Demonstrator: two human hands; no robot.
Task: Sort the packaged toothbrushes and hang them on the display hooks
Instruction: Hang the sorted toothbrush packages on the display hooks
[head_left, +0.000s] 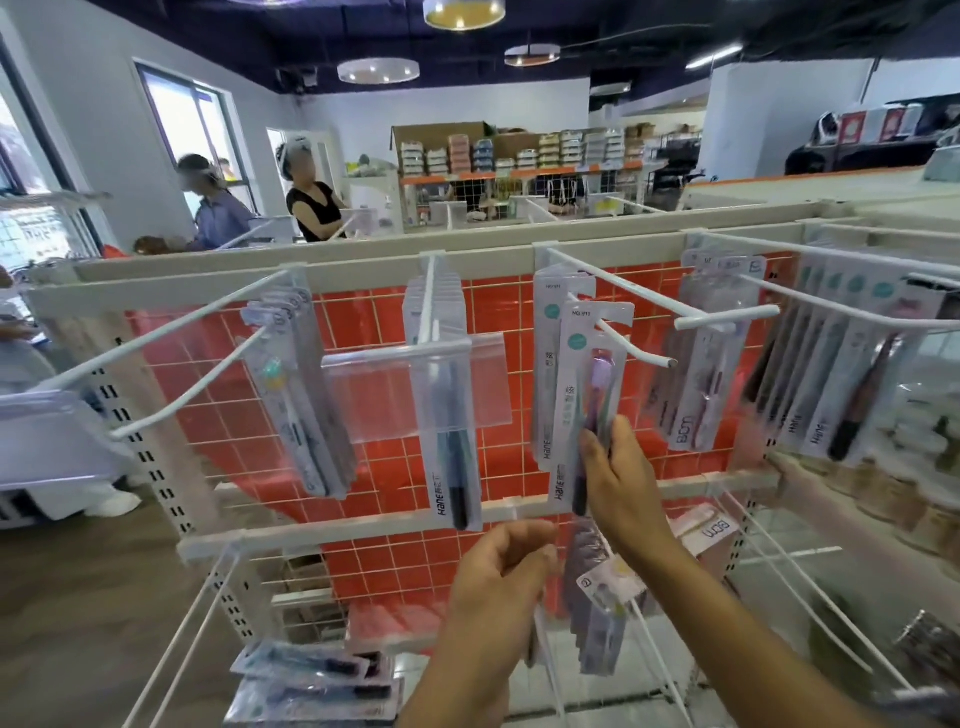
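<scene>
Nearest the lens, the left hand has its fingers curled, apparently around a thin clear packet edge, though I cannot tell for sure. Just above it, the right hand pinches the lower part of a purple packaged toothbrush hanging on a white display hook. More toothbrush packets hang left of that hook against the red grid panel.
</scene>
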